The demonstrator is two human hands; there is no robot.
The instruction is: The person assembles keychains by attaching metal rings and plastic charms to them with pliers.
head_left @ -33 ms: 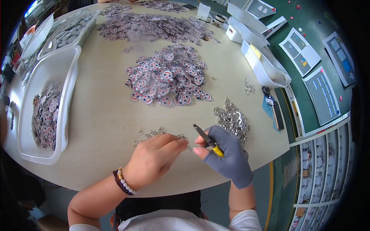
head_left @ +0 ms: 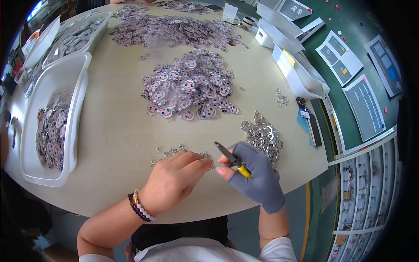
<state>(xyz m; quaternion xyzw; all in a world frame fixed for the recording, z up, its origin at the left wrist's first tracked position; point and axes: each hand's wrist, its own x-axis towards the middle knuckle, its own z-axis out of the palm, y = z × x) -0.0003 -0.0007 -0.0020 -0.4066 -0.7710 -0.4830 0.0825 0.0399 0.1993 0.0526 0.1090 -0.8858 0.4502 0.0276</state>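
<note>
My right hand (head_left: pixel 257 179), in a grey fingerless glove, is closed around pliers (head_left: pixel 241 168) with dark jaws and a yellow handle. Their tip points up and left, just above the table. My left hand (head_left: pixel 174 180) is bare, with a beaded bracelet at the wrist. Its fingers are bent and pressed together at the tips; whatever they pinch is hidden. Small metal rings (head_left: pixel 174 150) lie scattered just beyond that hand. Past my right hand is a heap of silver key rings and clasps (head_left: pixel 263 135). Clear printed cartoon charms (head_left: pixel 188 85) form a pile farther off.
At the left stands a white tub (head_left: pixel 74 144) partly filled with charms. A larger charm heap (head_left: pixel 174 30) spreads over the far table. White bins (head_left: pixel 292 72) line the right edge, near a small cluster of clasps (head_left: pixel 281 98) and a black-handled tool (head_left: pixel 314 131).
My right hand and the pliers have shifted slightly left, toward my left hand. The left hand stays in place.
</note>
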